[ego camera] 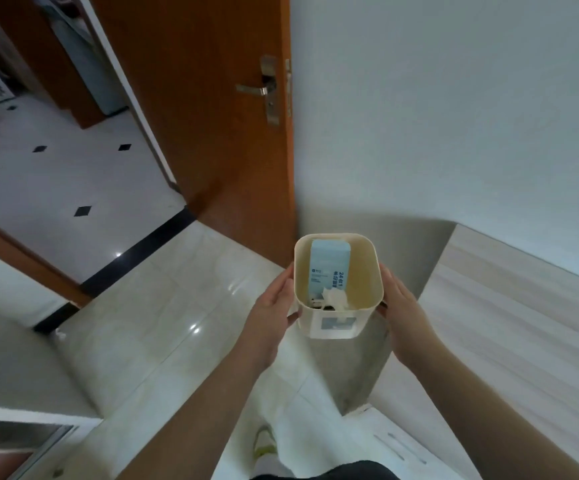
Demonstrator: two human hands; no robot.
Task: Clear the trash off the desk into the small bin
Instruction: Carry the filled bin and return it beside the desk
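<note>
1. Far left of the bin, a doorway opens onto a tiled floor point(73, 181); a brown door point(212, 116) stands swung open, up and left of the bin.
2. The left hand point(270, 306) lies flat against the bin's left wall, fingers straight and pressing, thumb under the near edge.
3. The bin point(336, 327) hangs between both palms, upright, mouth up, held off the floor, its long axis vertical. Inside it stand a pale blue box point(328, 268) and a crumpled tissue point(335, 297).
4. The right hand point(402, 306) mirrors the left on the bin's right wall, fingers extended and clamping. Both hands look equally close.
5. Right of the bin runs the desk point(523, 306), its near stretch bare; I'd judge the bin goes down beside it, with nothing blocking.
</note>
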